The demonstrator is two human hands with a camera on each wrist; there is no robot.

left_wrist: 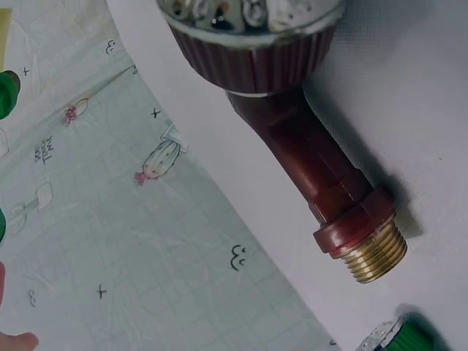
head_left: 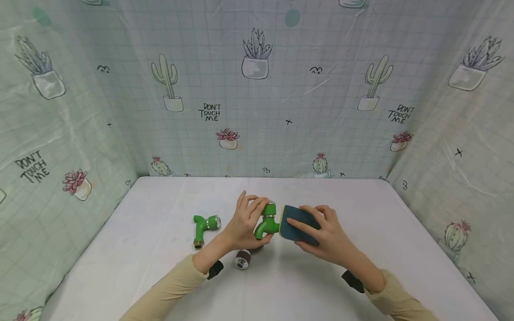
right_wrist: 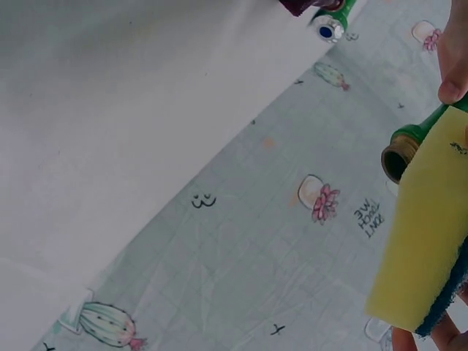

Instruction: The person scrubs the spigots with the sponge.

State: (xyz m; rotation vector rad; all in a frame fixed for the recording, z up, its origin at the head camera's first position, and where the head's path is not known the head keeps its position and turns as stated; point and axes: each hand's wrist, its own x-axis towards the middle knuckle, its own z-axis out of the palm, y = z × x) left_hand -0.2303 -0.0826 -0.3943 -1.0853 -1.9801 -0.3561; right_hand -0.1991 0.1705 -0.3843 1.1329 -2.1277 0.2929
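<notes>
Left hand (head_left: pixel 246 223) is gripping green tap (head_left: pixel 267 226); right hand (head_left: pixel 330 236) is gripping sponge (right_wrist: pixel 425 234) at tap's inlet (right_wrist: pixel 399 156). 2nd green tap (head_left: pixel 201 228) and brown tap (left_wrist: pixel 303 150) are lying on bench (head_left: pixel 401 232).

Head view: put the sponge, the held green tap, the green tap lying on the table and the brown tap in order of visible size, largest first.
1. Sponge
2. Held green tap and lying green tap: too alike to rank, the held one partly covered
3. Brown tap: smallest visible part; the rest is hidden
</notes>
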